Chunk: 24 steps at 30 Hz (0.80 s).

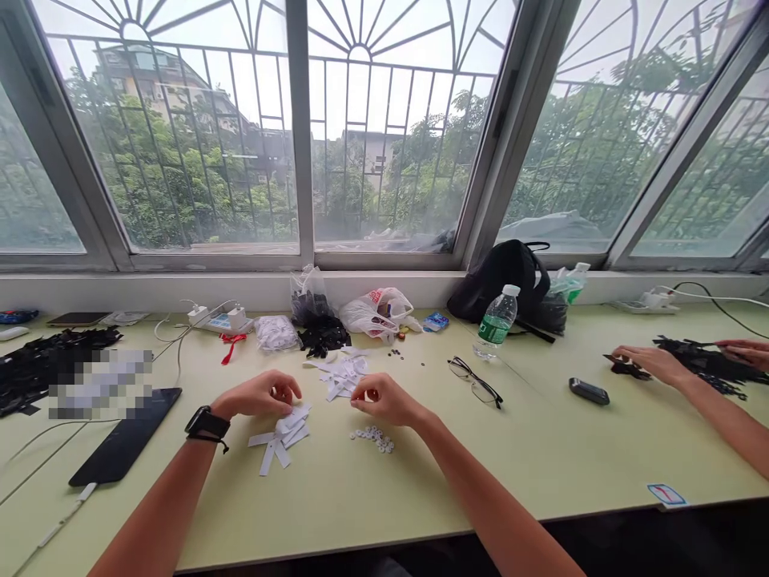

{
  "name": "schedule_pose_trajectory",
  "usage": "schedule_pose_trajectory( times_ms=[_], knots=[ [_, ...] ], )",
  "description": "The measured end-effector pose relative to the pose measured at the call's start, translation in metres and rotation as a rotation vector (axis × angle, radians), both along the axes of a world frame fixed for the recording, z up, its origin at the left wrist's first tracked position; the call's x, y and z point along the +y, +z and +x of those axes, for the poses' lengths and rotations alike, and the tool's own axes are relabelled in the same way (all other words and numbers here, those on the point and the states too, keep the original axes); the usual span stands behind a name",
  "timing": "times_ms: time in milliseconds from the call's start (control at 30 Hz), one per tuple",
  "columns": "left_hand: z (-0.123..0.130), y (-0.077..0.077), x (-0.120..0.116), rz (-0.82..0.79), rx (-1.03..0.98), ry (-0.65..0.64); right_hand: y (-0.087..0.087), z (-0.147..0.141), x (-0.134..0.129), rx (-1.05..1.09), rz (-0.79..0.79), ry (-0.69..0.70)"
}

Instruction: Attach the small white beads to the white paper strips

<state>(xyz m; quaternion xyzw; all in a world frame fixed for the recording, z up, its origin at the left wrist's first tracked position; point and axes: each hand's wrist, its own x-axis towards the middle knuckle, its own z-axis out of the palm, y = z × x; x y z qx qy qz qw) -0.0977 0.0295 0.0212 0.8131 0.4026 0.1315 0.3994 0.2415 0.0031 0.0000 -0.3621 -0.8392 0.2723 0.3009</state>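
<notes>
My left hand (258, 394) hovers with curled fingers just above a loose pile of white fabric strips (279, 435) on the pale green table (529, 457). My right hand (384, 399) has its fingertips drawn together, between a second heap of white strips (342, 377) and a cluster of small white rings (372, 438). Neither hand shows clearly whether it holds anything small. To the right, another person's hands (654, 365) rest at a heap of black strips (702, 365).
Along the back stand a black backpack (498, 280), a water bottle (497, 322), a white plastic bag (376, 312) and a power strip (222, 322). Eyeglasses (474, 381) lie right of my right hand. A black tablet (123, 437) lies at left, beside black strips (54, 361).
</notes>
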Motion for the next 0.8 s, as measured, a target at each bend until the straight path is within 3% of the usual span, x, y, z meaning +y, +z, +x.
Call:
schedule_pose_trajectory(
  times_ms=[133,367,533,800],
  knots=[
    [0.0,-0.003,0.002,0.043,0.008,0.013,0.005,0.002,-0.002,-0.041,-0.142,0.182],
    [0.001,-0.003,0.001,0.026,0.02,0.017,0.01,-0.002,-0.01,-0.069,-0.155,0.265],
    [0.001,0.007,-0.004,0.002,-0.043,0.078,0.011,-0.006,-0.013,-0.083,-0.159,0.256],
    [0.003,0.032,-0.016,-0.052,-0.402,0.201,0.011,-0.01,-0.013,-0.003,-0.111,0.145]
  ],
)
